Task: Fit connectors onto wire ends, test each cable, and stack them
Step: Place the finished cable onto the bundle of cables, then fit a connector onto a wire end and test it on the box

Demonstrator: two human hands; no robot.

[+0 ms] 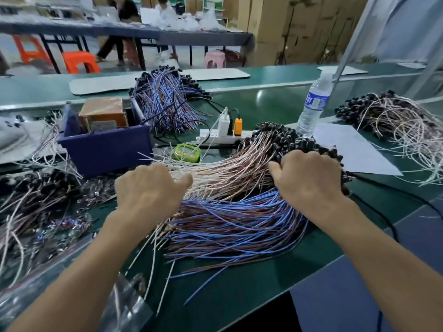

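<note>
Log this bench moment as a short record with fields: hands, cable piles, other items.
left hand: grips the loose-wire end of the pale cable bundle
right hand: grips the same bundle at its black-connector end
nearer pile: blue and brown cable pile, just in front of the bundle
behind: blue bin, green timer, power strip, water bottle
surface: green bench
</note>
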